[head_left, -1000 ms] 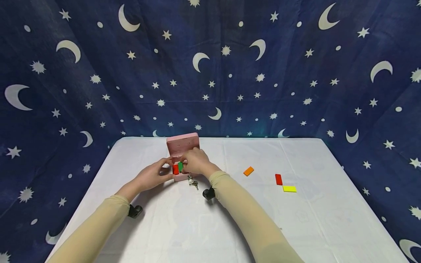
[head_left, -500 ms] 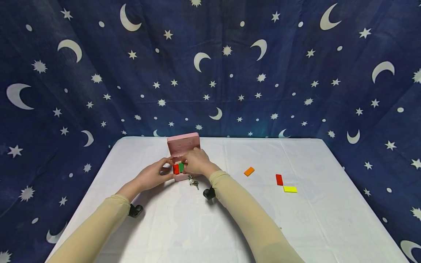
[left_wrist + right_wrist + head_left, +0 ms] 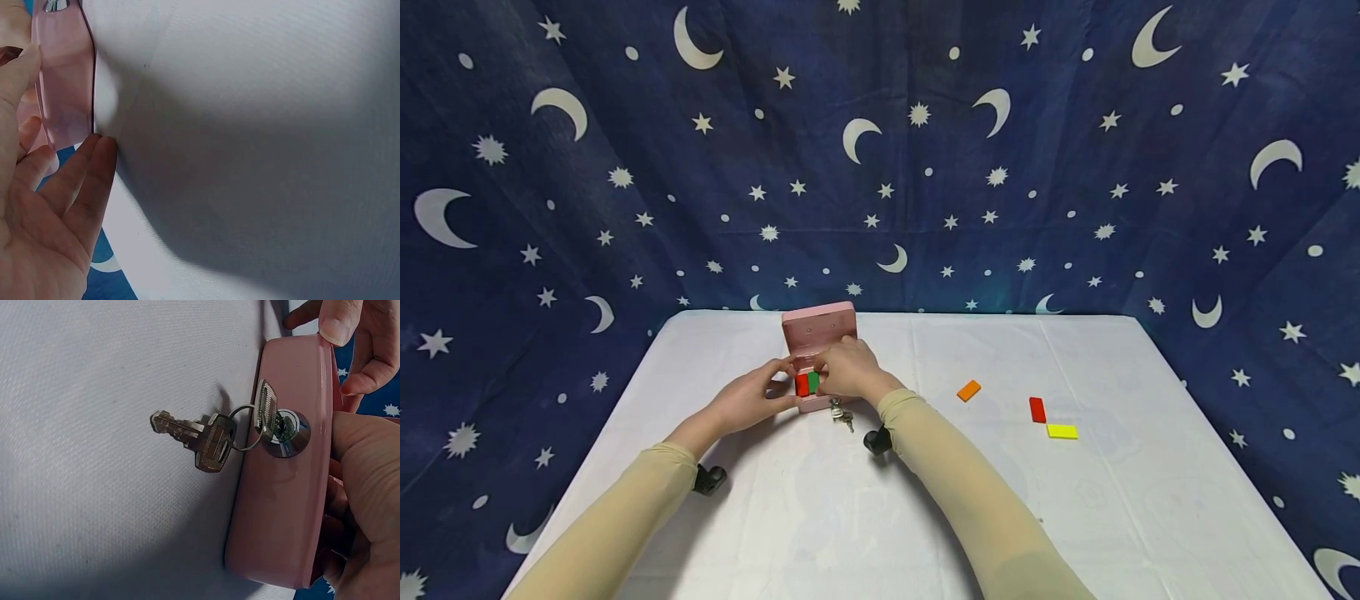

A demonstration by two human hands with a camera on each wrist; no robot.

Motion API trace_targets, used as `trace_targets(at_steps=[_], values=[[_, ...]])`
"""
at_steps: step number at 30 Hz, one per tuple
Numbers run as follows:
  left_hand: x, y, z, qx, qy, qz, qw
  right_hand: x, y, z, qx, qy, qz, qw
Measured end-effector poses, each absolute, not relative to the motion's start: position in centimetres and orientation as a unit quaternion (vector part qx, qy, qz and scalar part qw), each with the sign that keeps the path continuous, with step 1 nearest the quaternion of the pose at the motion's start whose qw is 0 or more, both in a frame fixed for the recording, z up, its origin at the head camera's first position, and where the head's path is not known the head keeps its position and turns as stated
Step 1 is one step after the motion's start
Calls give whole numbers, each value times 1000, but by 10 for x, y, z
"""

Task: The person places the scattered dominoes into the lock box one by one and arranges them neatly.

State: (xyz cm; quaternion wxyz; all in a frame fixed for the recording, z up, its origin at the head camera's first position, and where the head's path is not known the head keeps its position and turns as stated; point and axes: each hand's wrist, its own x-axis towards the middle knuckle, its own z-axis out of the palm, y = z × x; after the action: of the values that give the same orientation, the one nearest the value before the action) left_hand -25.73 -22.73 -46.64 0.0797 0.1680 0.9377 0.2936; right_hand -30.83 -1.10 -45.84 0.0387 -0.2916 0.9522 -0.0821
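Note:
A small pink metal cash box [image 3: 820, 404] stands on the table with its lid [image 3: 817, 327] raised. My left hand [image 3: 751, 396] holds the box at its left end, thumb at the front rim and fingers spread along the side and back. Inside lie a red block [image 3: 802, 385] and, to its right, a green block [image 3: 814, 382]. Reaching in from the right, my right hand [image 3: 850, 368] pinches the green block; its fingertips are partly hidden in the right wrist view by the box front [image 3: 281, 506].
One key [image 3: 265, 409] sits in the front lock [image 3: 290, 440], and a second key [image 3: 212, 447] hangs from its ring onto the white cloth. Right of the box lie an orange block [image 3: 968, 391], a red block [image 3: 1037, 410] and a yellow block [image 3: 1062, 432]. A starry curtain [image 3: 925, 125] surrounds the table.
The green block has settled slightly flatter beside the red one, with my right fingers staying at it. My left hand keeps its place on the box.

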Motion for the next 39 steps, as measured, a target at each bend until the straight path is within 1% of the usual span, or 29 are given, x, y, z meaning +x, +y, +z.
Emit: trace_targets(at_steps=[11,22,31,39], values=[[-257,-226,-465,177,936,293,77,-310,-10,-458,-295,951,-77,43],[-259,-226,-467,168,938,293,79,-310,-9,-457,-297,952,-70,35],[-258,-226,-466,170,938,291,80,-310,-7,-455,-302,947,-99,36],[-256,-228,-467,167,939,288,89,-307,0,-446,-324,938,-117,31]])
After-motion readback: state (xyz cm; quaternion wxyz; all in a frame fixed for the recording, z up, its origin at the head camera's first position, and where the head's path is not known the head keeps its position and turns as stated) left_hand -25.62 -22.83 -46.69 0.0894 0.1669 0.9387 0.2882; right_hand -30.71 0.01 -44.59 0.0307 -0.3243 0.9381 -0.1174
